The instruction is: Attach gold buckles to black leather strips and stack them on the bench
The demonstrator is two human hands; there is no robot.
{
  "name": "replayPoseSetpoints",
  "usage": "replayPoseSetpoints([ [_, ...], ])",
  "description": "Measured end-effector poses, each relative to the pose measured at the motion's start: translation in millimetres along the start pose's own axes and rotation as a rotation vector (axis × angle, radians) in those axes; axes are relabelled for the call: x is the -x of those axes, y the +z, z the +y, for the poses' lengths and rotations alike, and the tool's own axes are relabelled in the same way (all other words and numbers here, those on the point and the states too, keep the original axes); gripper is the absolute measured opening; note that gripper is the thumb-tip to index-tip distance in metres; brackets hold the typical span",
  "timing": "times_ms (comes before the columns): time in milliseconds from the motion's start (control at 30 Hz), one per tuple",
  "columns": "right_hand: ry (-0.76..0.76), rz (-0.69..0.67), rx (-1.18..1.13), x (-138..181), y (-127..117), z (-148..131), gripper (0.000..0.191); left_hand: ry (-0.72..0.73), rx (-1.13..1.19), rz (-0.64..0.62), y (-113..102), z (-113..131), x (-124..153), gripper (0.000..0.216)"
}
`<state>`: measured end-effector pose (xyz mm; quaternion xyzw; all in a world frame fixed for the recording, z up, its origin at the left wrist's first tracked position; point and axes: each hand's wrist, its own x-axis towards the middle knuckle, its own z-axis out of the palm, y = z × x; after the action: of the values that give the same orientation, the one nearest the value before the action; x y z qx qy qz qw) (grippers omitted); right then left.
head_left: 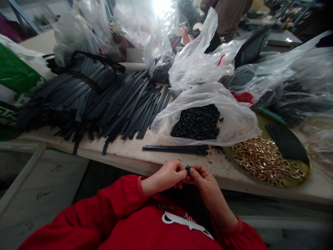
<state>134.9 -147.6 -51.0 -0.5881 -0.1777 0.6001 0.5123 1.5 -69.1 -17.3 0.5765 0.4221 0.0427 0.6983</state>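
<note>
Close together at the table's front edge, my two hands meet in front of my body. My right hand (204, 180) pinches a small black loop (188, 169) between thumb and fingers. Closed right beside it is my left hand (171, 174), its fingertips against the piece; what lies inside them is hidden. Just beyond, finished-looking black straps (174, 149) lie side by side, with gold buckles at their right ends. An open plastic bag (239, 128) behind them holds a heap of small black loops (196, 123).
A round yellowish tray (303, 175) at right carries many gold buckles (265, 161) and a dark flat pad (287, 141). Piles of black strips (125, 104) cover the left, some overhanging the table edge (125, 158). Clear plastic bags (200, 66) crowd the back. Another person (230, 17) stands beyond.
</note>
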Motion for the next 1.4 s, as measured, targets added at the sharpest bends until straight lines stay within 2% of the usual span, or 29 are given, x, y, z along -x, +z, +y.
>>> replayPoseSetpoints([
  [133, -0.110, 0.038, 0.094, 2.3, 1.2, -3.0, 0.022, 0.006, 0.013, 0.022, 2.8, -2.0, 2.6, 0.013],
  [200, -0.112, 0.033, 0.068, 2.8, 1.4, -3.6, 0.021, 0.015, 0.013, 0.026, 2.8, -2.0, 4.2, 0.013],
  [300, -0.032, -0.011, -0.094, 3.8, 0.8, -3.0, 0.020, 0.020, 0.005, 0.026, 2.9, -1.7, 7.4, 0.014],
  [400, 0.077, -0.096, -0.197, 6.3, -0.9, 0.0, 0.028, 0.020, -0.008, 0.017, 5.3, -4.3, 9.4, 0.016],
  [467, 0.079, -0.125, -0.154, 8.6, -2.4, 3.4, 0.026, 0.028, -0.034, 0.031, 8.4, -8.1, 9.6, 0.018],
  [633, -0.077, -0.103, 0.073, 13.2, -8.7, 5.6, 0.020, 0.111, -0.218, 0.105, 12.1, -13.2, 11.7, 0.011],
  [733, -0.082, -0.070, 0.071, 13.3, -14.0, -1.7, 0.021, 0.143, -0.229, -0.010, 6.3, -7.2, 16.0, 0.017],
  [800, -0.100, -0.015, 0.044, 12.9, -15.2, -6.9, 0.022, 0.093, -0.260, -0.103, 0.9, -1.8, 17.9, 0.021],
  [867, -0.103, -0.015, 0.030, 12.4, -13.1, -9.6, 0.022, 0.099, -0.338, -0.093, -3.1, 2.2, 17.5, 0.024],
  [967, -0.079, -0.098, 0.041, 11.2, -8.7, -9.9, 0.022, 0.160, -0.378, -0.058, -5.1, 4.3, 14.2, 0.024],
  [1033, -0.086, -0.107, 0.041, 9.7, -8.5, -10.1, 0.022, 0.124, -0.339, -0.112, -5.4, 3.9, 12.0, 0.025],
  [1133, -0.125, -0.039, -0.006, 6.5, -9.0, -10.4, 0.023, 0.089, -0.321, -0.182, -5.5, 4.0, 8.8, 0.029],
  [1267, -0.124, -0.045, -0.088, 3.2, 0.7, -6.9, 0.024, 0.262, -0.304, -0.026, -2.8, 8.2, 0.1, 0.035],
  [1333, -0.154, -0.078, -0.054, 1.2, 0.9, -8.9, 0.030, 0.266, -0.275, 0.005, -2.6, 10.6, -5.3, 0.039],
  [1400, -0.231, -0.067, 0.075, -2.8, -12.2, -19.5, 0.037, 0.231, -0.255, -0.004, -4.9, 12.5, -10.2, 0.043],
])
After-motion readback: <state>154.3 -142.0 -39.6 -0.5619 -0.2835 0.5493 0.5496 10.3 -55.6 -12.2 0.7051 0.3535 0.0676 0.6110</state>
